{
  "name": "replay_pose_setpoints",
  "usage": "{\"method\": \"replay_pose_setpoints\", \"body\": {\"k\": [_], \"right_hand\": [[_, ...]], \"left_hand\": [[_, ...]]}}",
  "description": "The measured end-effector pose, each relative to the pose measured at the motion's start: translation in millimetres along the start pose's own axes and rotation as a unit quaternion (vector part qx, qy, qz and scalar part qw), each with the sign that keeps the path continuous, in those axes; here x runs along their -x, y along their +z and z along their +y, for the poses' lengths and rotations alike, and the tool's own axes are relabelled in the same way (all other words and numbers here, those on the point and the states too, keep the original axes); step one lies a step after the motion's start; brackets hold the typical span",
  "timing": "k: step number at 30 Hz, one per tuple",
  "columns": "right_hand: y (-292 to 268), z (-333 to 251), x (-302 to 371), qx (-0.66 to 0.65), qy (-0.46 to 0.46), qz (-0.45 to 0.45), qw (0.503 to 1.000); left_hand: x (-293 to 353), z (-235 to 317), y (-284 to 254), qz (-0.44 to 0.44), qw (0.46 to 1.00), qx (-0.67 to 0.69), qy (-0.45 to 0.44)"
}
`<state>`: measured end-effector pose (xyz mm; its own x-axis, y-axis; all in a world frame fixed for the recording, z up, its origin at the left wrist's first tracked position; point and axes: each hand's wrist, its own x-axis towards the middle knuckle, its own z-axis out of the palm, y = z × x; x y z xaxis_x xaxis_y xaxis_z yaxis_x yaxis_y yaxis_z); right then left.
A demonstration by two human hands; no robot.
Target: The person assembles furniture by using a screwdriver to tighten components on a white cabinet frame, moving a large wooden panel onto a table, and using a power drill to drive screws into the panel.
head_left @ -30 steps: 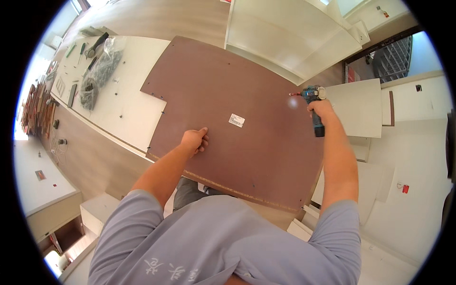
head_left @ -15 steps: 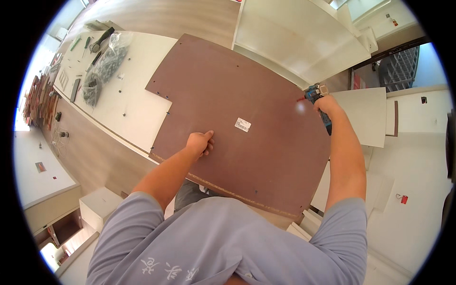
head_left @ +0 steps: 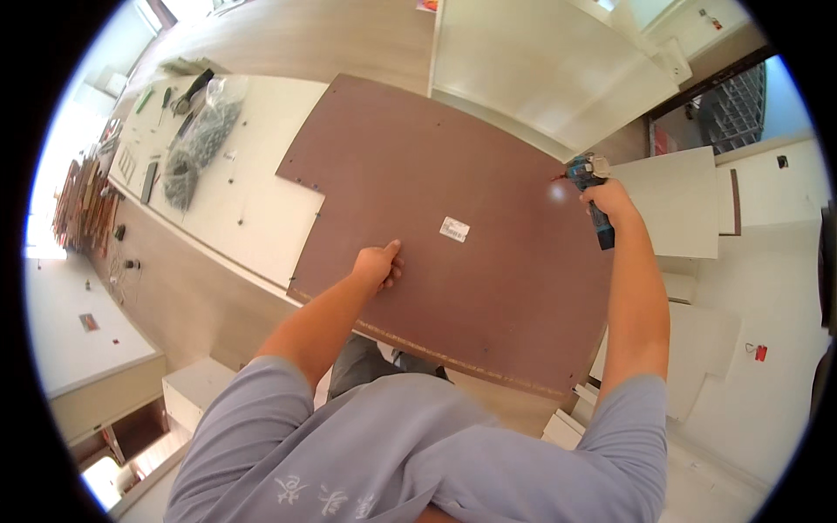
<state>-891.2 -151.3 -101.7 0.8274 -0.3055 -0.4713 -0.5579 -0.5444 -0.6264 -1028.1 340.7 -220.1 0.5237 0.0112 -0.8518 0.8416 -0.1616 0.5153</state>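
Note:
A large reddish-brown panel [head_left: 418,288] lies flat in front of me, with a white label [head_left: 454,229] near its middle. My right hand [head_left: 611,199] is wrapped round the grip of a teal-and-black cordless drill [head_left: 602,225]. The drill's red tip points left, over the panel's right end; whether it touches the surface cannot be seen. Left of the label, my left hand [head_left: 378,266] is closed on or just over the panel, fingers curled and thumb forward. What it holds, if anything, is hidden. Several small dark fittings line the panel's notched left edge.
A white board [head_left: 261,200] at the left carries a clear bag of hardware [head_left: 202,131], a green-handled tool [head_left: 144,98] and loose small fittings. Beyond the panel stands a large white cabinet piece [head_left: 532,78]. Pale boards [head_left: 671,205] lie to the right. Timber strips [head_left: 83,205] are stacked far left.
The whole view has shifted slightly, so the panel and boards sit a little further right. Both hands keep nearly the same places over the panel, the drill still in my right hand.

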Motion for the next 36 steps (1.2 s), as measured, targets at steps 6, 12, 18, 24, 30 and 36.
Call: {"method": "replay_pose_setpoints", "body": {"k": [6,12,18,24,30,36], "right_hand": [[-41,-59,37,0.071,-0.037,0.014,0.997],[58,-31,167,-0.213,-0.063,-0.008,0.975],[200,-14,286,-0.401,0.048,-0.118,0.907],[247,-46,308,-0.361,0.044,-0.134,0.922],[261,-84,301,-0.330,0.046,-0.130,0.934],[281,-115,306,-0.327,0.051,-0.107,0.938]], "left_hand": [[3,5,-1,-0.027,1.000,0.002,-0.002],[-13,-6,-17,-0.107,0.993,0.037,-0.028],[-7,-28,-79,-0.273,0.925,0.263,-0.022],[-1,3,-118,-0.286,0.936,0.203,-0.016],[-28,29,-122,-0.288,0.909,0.299,0.027],[-31,42,-124,-0.261,0.913,0.313,-0.002]]}}
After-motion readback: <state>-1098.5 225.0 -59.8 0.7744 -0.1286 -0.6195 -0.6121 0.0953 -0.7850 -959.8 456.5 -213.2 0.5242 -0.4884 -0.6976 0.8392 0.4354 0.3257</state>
